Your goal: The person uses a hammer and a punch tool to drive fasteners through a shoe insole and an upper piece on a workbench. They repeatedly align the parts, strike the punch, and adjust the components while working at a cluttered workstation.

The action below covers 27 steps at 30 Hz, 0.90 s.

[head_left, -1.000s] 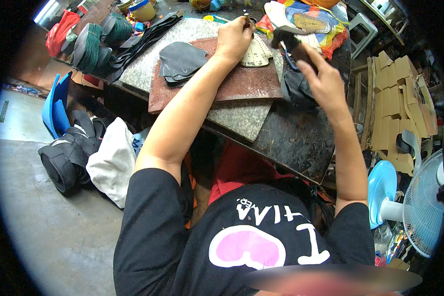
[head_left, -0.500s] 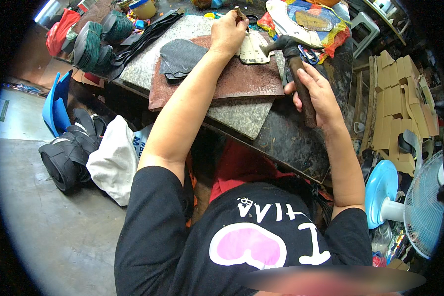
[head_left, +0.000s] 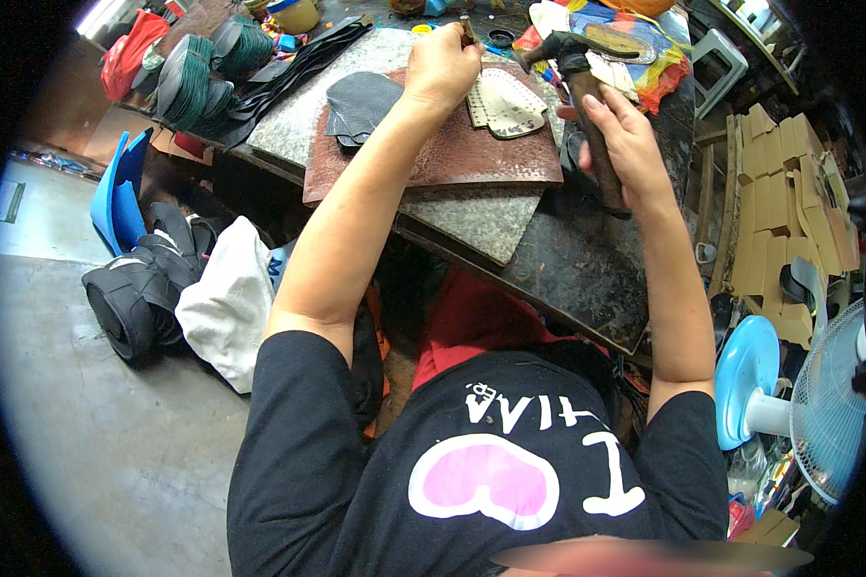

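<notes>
My left hand point(head_left: 443, 69) is closed round a small upright tool point(head_left: 467, 31), probably a punch, whose top end shows above the fist; its lower end is hidden. Beside that fist lies a cream template point(head_left: 512, 104) with rows of small holes along its edges. My right hand point(head_left: 627, 139) grips the dark handle of a hammer point(head_left: 598, 144), its head raised at the far end, right of the left fist. Black leather pieces point(head_left: 361, 104) lie stacked left of my left forearm. Template and leather rest on a reddish-brown mat point(head_left: 433, 165).
Under the mat is a speckled stone slab point(head_left: 476, 226) on a dark bench point(head_left: 587, 274). Spools of green cord point(head_left: 185, 87) and black strips point(head_left: 293, 72) sit at left. More cream templates on a colourful mesh bag point(head_left: 659, 72) lie far right. A fan point(head_left: 832, 404) stands at lower right.
The hammer head has moved away from the cream template, toward the far side, and its handle has tilted. More of the template shows. My left hand keeps its grip; the view has shifted slightly.
</notes>
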Tool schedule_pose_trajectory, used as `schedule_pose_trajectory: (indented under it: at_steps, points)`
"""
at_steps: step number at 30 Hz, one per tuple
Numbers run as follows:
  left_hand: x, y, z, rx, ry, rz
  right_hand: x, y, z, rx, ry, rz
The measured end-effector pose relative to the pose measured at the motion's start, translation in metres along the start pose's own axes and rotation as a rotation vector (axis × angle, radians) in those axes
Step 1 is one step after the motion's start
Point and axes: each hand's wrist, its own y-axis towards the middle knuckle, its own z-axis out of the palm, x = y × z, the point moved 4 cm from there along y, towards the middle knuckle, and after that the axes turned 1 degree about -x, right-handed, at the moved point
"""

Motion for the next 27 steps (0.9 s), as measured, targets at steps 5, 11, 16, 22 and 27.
schedule_pose_trajectory:
  at_steps: [5, 11, 16, 22, 27]
  points:
    - [0.007, 0.002, 0.014, 0.154, -0.567, -0.070, 0.005, -0.021, -0.014, -0.151, -0.870, -0.208]
    - [0.020, -0.011, 0.029, 0.088, -0.653, -0.153, -0.014, -0.030, -0.015, -0.209, -1.009, -0.248]
    - [0.023, -0.014, 0.032, 0.083, -0.824, -0.239, -0.012, -0.027, -0.017, -0.208, -0.989, -0.217]
    - [0.024, -0.012, 0.034, 0.083, -0.704, -0.170, -0.002, -0.023, -0.019, -0.175, -0.953, -0.198]
    - [0.023, -0.011, 0.032, 0.099, -0.660, -0.118, 0.004, -0.019, -0.019, -0.189, -0.955, -0.303]
